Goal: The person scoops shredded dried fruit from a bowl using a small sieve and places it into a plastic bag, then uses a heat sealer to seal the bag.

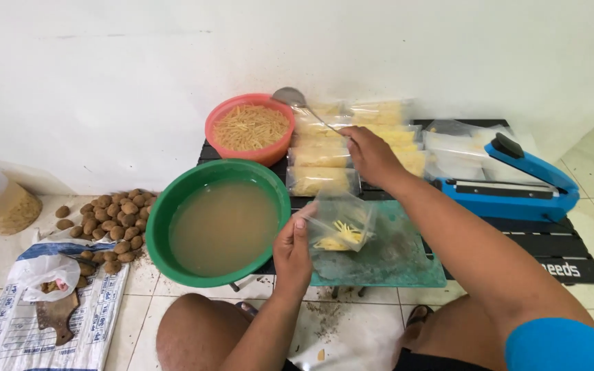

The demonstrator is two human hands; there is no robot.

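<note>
Left hand (pixel 292 251) had its grip pinched tight on the edge of a clear plastic bag (pixel 342 221), holding it open just above the green cutting mat (pixel 393 264) – a small heap of yellow potato strips (pixel 338 237) sat in the bottom of it. Right hand (pixel 371 156) was stretched out further back, fingers closed round the handle of a metal ladle (pixel 297 102), whose bowl was up by the rim of the pink bowl (pixel 250 128).

That pink bowl was full of thin yellow strips. The big green basin (pixel 220 221) next to it held cloudy brownish water. Behind the hands, a stack of filled bags (pixel 352 144) lay on the black slatted surface (pixel 558 254), with a blue bag sealer (pixel 510 182) off to the right. Down on the floor – a pile of brown potatoes (pixel 110 223).
</note>
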